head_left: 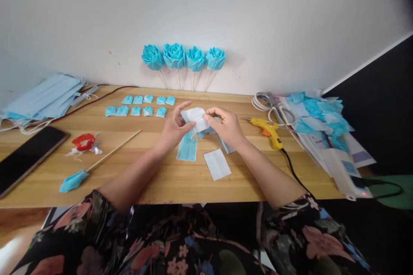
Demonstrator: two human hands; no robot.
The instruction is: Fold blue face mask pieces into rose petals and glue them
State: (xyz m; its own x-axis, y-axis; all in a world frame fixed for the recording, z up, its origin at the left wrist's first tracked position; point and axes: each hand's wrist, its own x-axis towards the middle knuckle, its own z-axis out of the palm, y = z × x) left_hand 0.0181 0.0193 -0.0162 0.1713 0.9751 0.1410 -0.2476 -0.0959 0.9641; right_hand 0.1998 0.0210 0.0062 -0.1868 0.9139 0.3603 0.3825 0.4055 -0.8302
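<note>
Between both hands, above the middle of the table, is a white piece of mask fabric (196, 117) with a rounded top edge. My left hand (177, 126) pinches its left side, thumb across the front. At its right edge, the thumb and fingers of my right hand (225, 125) grip it. Below lie a blue fabric rectangle (187, 149) and a white fabric rectangle (217, 164); more blue pieces are partly hidden behind my hands. Several folded blue petals (137, 111) form two rows beyond my left hand.
Several blue fabric flowers (174, 56) on sticks lean against the wall. To the right are a yellow glue gun (269, 131), scissors (280, 114), fabric scraps (318, 114) and a power strip (345, 174). Leftward lie masks (45, 96), a phone (30, 154) and a stick with a blue bud (74, 180).
</note>
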